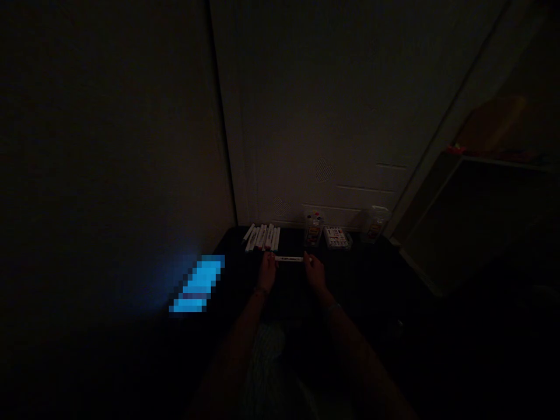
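A white marker (289,258) with dark print lies crosswise between my hands, level above the dark tabletop. My left hand (268,269) is closed on its left end, and my right hand (314,271) grips the right end. Just beyond my left hand several white markers (261,238) lie side by side in a loose row. Behind the held marker stands a clear package (314,228) with coloured spots at its top. Beside it sits a case of markers (336,238) packed together. The dim light hides the finer print and my fingertips.
A clear plastic bag or pouch (375,224) stands at the table's back right. At the left glows a blurred-out blue screen (199,286). A pale wall (284,116) with heart shapes rises behind the dark table (350,280); a dark cabinet-like shape (490,216) is at the right.
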Available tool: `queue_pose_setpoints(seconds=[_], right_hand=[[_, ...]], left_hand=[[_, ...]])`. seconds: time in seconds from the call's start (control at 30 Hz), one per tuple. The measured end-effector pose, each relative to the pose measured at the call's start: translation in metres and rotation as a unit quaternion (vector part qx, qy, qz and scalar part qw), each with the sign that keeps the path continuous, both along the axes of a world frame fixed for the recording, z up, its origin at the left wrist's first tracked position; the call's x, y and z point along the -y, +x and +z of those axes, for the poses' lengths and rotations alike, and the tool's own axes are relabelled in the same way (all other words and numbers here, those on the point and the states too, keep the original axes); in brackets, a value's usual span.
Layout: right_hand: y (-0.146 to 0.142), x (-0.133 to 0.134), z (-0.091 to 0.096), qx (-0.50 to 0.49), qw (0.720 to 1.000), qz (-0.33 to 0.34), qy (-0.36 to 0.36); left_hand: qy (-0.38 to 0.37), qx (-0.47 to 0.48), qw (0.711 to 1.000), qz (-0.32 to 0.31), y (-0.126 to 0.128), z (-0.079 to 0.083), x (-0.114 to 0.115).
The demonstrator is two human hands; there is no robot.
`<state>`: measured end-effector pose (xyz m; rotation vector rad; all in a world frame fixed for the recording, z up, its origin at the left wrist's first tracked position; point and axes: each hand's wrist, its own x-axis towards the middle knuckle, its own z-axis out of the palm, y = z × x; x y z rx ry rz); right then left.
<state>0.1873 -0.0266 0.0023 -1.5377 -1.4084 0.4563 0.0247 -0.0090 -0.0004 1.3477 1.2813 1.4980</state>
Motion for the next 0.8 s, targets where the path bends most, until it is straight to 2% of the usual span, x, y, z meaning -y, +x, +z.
queue_pose_setpoints(seconds=[0.27, 0.53, 0.8], right_hand=[[0.0005, -0.0009, 0.0004, 0.0, 1.0, 0.013, -0.012], [0.0006, 0.0, 0.0009, -0.012, 1.0, 0.0, -0.01], [0.0001, -0.0026, -0.0031, -0.02, 1.0, -0.005, -0.003]], left_hand=[[-0.007, 0.0, 1.0, -0.004, -0.0028, -0.0026, -0.0007], [-0.011, 0.074, 0.997, -0.004, 0.0036, 0.0013, 0.0011], [-0.015, 0.034, 0.999, -0.006, -0.0003, -0.0039, -0.0002]])
